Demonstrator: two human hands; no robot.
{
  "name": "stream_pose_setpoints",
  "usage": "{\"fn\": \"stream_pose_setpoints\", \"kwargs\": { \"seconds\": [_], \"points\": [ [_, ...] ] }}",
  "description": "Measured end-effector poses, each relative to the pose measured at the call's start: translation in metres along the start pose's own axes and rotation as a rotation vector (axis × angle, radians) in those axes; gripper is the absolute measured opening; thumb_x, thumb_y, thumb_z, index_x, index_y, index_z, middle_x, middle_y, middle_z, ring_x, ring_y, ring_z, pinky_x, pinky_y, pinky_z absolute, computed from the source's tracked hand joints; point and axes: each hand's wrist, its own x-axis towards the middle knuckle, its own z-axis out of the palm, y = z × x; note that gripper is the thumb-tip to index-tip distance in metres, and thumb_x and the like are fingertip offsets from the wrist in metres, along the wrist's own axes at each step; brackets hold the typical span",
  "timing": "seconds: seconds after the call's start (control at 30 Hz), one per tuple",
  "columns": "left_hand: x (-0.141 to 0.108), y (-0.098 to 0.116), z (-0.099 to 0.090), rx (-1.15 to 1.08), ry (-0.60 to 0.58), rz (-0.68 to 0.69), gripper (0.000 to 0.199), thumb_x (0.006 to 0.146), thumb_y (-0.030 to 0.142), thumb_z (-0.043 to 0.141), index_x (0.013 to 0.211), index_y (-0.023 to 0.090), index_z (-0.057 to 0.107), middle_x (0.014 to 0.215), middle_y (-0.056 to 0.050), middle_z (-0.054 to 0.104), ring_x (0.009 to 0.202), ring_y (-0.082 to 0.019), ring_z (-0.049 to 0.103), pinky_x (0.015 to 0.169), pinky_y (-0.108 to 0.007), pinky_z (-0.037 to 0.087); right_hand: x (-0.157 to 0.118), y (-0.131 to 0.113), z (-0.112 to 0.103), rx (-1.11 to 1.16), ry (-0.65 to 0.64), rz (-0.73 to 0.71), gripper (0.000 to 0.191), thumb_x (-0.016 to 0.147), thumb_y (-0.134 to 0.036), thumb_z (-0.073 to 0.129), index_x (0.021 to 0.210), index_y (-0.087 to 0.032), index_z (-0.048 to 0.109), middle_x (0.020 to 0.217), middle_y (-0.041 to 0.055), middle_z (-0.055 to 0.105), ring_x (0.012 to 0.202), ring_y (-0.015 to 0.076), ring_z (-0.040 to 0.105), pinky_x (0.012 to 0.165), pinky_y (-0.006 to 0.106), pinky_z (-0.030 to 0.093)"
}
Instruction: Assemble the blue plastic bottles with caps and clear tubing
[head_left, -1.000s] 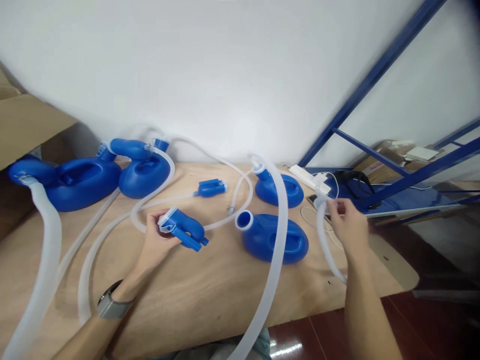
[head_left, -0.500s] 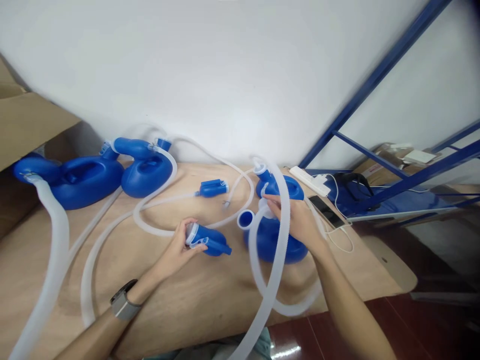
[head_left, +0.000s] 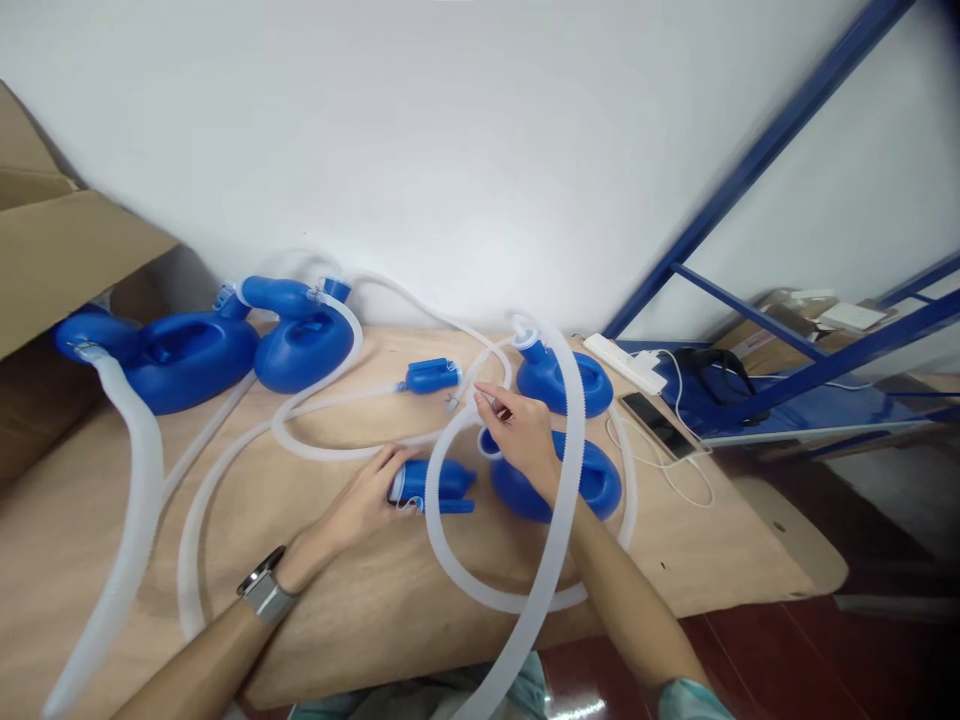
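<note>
Where the right hand (head_left: 523, 436) overlaps a jug (head_left: 521, 493), contents seem hidden.

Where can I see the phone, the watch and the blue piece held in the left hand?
Held blue piece (head_left: 455, 480): head view, on its rounded side.
Phone (head_left: 658, 427): head view, on its dark screen.
Watch (head_left: 271, 596): head view, on its grey band.

A wooden table (head_left: 360, 590) bore two blue jugs (head_left: 304, 355) near its back left corner. A phone (head_left: 658, 425) lay near its right edge.

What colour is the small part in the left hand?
The small part is mostly blue, seen in the head view.
</note>
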Motion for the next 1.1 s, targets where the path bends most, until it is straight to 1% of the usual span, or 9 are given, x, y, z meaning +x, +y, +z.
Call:
{"fn": "stream_pose_setpoints", "kwargs": {
  "seconds": [0.23, 0.47, 0.57, 0.67, 0.73, 0.8, 0.93, 1.03, 1.1],
  "points": [
    [-0.004, -0.016, 0.002, 0.085, 0.015, -0.036, 0.097, 0.083, 0.023, 0.076, 0.167, 0.03, 0.028, 0.154, -0.014, 0.052, 0.142, -0.036, 0.054, 0.118, -0.056, 0.048, -0.004, 0.008, 0.004, 0.12, 0.054, 0.029, 0.046, 0.105, -0.045, 0.052, 0.138, -0.021, 0.074, 0.068, -0.0012, 0.067, 0.055, 0.0134, 0.057, 0.063, 0.025, 0.051],
    [-0.006, -0.003, -0.026, 0.017, -0.167, -0.044, 0.108, 0.078, 0.025, 0.08, 0.171, 0.033, 0.025, 0.173, -0.012, 0.033, 0.157, -0.04, 0.038, 0.12, -0.051, 0.05, -0.009, 0.01, 0.008, 0.205, 0.077, 0.05, 0.041, 0.102, -0.045, 0.056, 0.125, -0.021, 0.08, 0.066, -0.0013, 0.065, 0.058, 0.0144, 0.06, 0.064, 0.025, 0.052],
    [-0.009, 0.019, -0.049, 0.017, -0.276, -0.02, 0.097, 0.085, 0.034, 0.077, 0.169, 0.039, 0.03, 0.18, -0.003, 0.021, 0.165, -0.039, 0.022, 0.127, -0.053, 0.041, -0.009, 0.01, 0.008, 0.212, 0.084, 0.061, 0.038, 0.102, -0.043, 0.058, 0.125, -0.023, 0.08, 0.067, -0.0017, 0.066, 0.058, 0.0138, 0.06, 0.062, 0.025, 0.052],
    [-0.003, 0.051, -0.063, -0.061, -0.238, -0.01, 0.072, 0.104, 0.041, 0.056, 0.17, 0.042, 0.025, 0.177, 0.0, 0.029, 0.163, -0.03, 0.03, 0.133, -0.055, 0.029, -0.009, 0.011, 0.009, 0.201, 0.113, 0.017, 0.037, 0.102, -0.042, 0.058, 0.124, -0.022, 0.08, 0.068, -0.0011, 0.068, 0.06, 0.0141, 0.063, 0.065, 0.025, 0.053],
    [0.009, 0.073, -0.061, -0.167, -0.12, -0.023, 0.061, 0.108, 0.047, 0.048, 0.167, 0.037, 0.035, 0.17, -0.005, 0.044, 0.156, -0.029, 0.043, 0.13, -0.053, 0.036, -0.01, 0.012, 0.011, 0.191, 0.135, -0.008, 0.037, 0.103, -0.042, 0.058, 0.124, -0.022, 0.08, 0.068, -0.0008, 0.069, 0.061, 0.0145, 0.065, 0.067, 0.025, 0.054],
    [0.029, 0.089, -0.049, -0.271, -0.014, -0.101, 0.065, 0.106, 0.054, 0.053, 0.165, 0.033, 0.038, 0.16, -0.009, 0.056, 0.149, -0.03, 0.052, 0.123, -0.051, 0.045, -0.012, 0.013, 0.012, 0.181, 0.148, -0.01, 0.036, 0.103, -0.042, 0.058, 0.124, -0.023, 0.08, 0.071, -0.0003, 0.073, 0.063, 0.0148, 0.067, 0.069, 0.025, 0.056],
    [0.072, 0.101, -0.017, -0.493, 0.07, -0.232, 0.071, 0.097, 0.054, 0.067, 0.157, 0.02, 0.049, 0.139, -0.015, 0.069, 0.129, -0.031, 0.066, 0.111, -0.048, 0.054, -0.015, 0.013, 0.012, 0.141, 0.089, -0.068, 0.037, 0.105, -0.045, 0.056, 0.126, -0.025, 0.079, 0.094, 0.0046, 0.083, 0.079, 0.018, 0.075, 0.08, 0.028, 0.059],
    [0.094, 0.099, -0.008, -0.801, 0.077, -0.332, 0.053, 0.095, 0.041, 0.07, 0.141, 0.016, 0.061, 0.114, -0.011, 0.074, 0.09, -0.019, 0.073, 0.083, -0.033, 0.06, -0.013, 0.014, 0.004, 0.173, -0.069, -0.129, 0.045, 0.111, -0.047, 0.044, 0.139, -0.026, 0.072, 0.112, 0.0075, 0.082, 0.095, 0.0217, 0.077, 0.092, 0.035, 0.06],
    [0.098, 0.097, -0.011, -0.97, 0.103, -0.386, 0.045, 0.092, 0.033, 0.074, 0.133, 0.017, 0.065, 0.105, -0.008, 0.073, 0.07, -0.012, 0.067, 0.063, -0.024, 0.054, -0.012, 0.016, -0.009, 0.234, -0.172, -0.145, 0.051, 0.113, -0.049, 0.037, 0.153, -0.028, 0.06, 0.122, 0.008, 0.08, 0.108, 0.0231, 0.075, 0.1, 0.039, 0.059]
  ]
}}
